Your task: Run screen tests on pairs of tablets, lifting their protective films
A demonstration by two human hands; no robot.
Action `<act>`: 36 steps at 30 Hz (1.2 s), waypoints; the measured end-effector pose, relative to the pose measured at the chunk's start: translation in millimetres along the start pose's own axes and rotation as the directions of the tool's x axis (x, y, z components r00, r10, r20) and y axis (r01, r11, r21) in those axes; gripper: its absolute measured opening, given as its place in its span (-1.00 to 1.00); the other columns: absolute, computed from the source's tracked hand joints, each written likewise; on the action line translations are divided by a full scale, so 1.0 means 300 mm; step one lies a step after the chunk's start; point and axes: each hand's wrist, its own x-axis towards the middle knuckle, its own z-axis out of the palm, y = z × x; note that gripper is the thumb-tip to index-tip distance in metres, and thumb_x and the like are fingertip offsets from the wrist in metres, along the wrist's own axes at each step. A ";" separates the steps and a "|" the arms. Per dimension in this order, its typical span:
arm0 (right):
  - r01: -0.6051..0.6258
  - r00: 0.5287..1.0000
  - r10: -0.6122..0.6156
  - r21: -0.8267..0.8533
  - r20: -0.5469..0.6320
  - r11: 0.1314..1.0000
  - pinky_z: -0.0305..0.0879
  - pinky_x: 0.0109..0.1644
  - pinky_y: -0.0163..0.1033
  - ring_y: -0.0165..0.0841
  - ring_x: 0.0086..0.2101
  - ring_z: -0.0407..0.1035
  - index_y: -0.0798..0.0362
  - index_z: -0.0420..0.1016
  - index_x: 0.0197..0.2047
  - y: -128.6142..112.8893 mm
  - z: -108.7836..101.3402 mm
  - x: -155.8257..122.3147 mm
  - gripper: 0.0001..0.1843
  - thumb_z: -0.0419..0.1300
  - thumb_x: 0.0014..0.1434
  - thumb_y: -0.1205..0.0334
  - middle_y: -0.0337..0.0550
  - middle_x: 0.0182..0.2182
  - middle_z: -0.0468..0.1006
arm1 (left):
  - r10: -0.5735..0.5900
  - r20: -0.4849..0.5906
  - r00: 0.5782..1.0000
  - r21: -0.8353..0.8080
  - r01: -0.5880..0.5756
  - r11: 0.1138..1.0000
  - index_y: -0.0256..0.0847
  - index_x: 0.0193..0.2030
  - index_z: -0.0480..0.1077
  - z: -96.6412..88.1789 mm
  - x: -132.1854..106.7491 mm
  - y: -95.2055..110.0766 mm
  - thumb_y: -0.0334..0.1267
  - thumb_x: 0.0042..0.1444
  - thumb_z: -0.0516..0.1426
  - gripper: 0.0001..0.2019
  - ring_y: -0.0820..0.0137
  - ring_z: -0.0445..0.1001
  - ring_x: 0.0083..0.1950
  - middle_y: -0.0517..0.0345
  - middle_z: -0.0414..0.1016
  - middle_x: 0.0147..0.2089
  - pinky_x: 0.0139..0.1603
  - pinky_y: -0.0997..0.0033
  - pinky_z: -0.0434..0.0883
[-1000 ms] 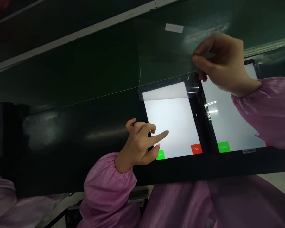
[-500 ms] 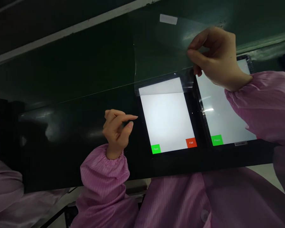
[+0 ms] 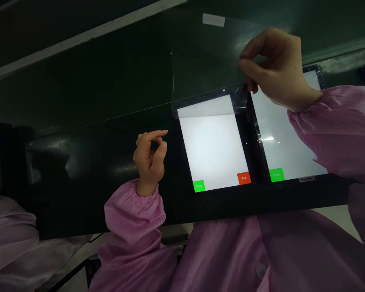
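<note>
Right hand (image 3: 275, 69) pinched firmly on clear plastic film (image 3: 207, 52), upper right of frame, left hand (image 3: 149, 160) loosely curled and empty, just left of lit tablet (image 3: 213, 150)

A single head-worn camera looks forward and down from above the person's chest, past the front of a pink striped smock (image 3: 219, 255) along the bottom of the frame. It faces across a dark green conveyor belt (image 3: 79, 81), whose edges run tilted, rising to the right. The view is close: two tablets (image 3: 213, 150) lie just beyond the belt's near edge, right of centre.
</note>
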 end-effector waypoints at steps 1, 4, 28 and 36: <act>0.000 1.000 0.000 -0.004 0.004 1.000 0.32 -0.68 -0.38 -0.58 -0.63 0.34 -0.02 0.49 -0.34 0.000 -0.001 0.000 -0.70 0.32 0.14 0.62 -0.39 -0.39 0.52 | -0.009 -0.004 1.000 -0.006 0.009 1.000 -0.08 -0.06 0.55 0.000 -0.001 0.001 -0.14 0.31 0.12 -0.79 0.38 0.41 -0.36 0.25 0.43 -0.39 -0.23 0.26 0.42; 0.008 1.000 -0.008 -0.011 0.007 1.000 0.31 -0.68 -0.39 -0.58 -0.63 0.34 -0.02 0.50 -0.34 0.008 -0.005 0.002 -0.69 0.34 0.13 0.62 -0.39 -0.37 0.54 | -0.042 -0.019 0.999 -0.002 0.042 0.999 -0.10 -0.05 0.52 0.002 0.001 0.002 -0.12 0.30 0.12 -0.78 0.40 0.39 -0.40 0.25 0.43 -0.37 -0.28 0.29 0.43; 0.403 0.769 -0.070 -0.397 0.636 0.825 0.56 -0.24 -0.22 -0.31 -0.18 0.62 -0.17 0.52 0.25 -0.352 -0.228 -0.562 -0.65 0.03 0.53 0.20 -0.32 0.03 0.68 | 0.079 0.328 0.941 0.312 -0.187 0.931 -0.05 0.21 0.51 -0.104 -0.384 0.256 -0.22 0.38 0.09 -0.67 0.18 0.45 0.11 -0.03 0.49 0.19 0.51 -0.14 0.14; 0.460 0.855 -0.118 -0.634 0.505 0.622 0.43 0.02 0.12 -0.02 0.11 0.44 -0.10 0.57 0.08 -0.323 -0.289 -0.612 -0.78 0.11 0.50 0.17 0.00 0.25 0.48 | 0.042 0.261 0.964 0.301 -0.123 0.946 -0.01 0.40 0.31 -0.070 -0.400 0.210 -0.25 0.40 0.06 -0.54 0.16 0.51 0.16 0.00 0.51 0.21 0.49 -0.13 0.22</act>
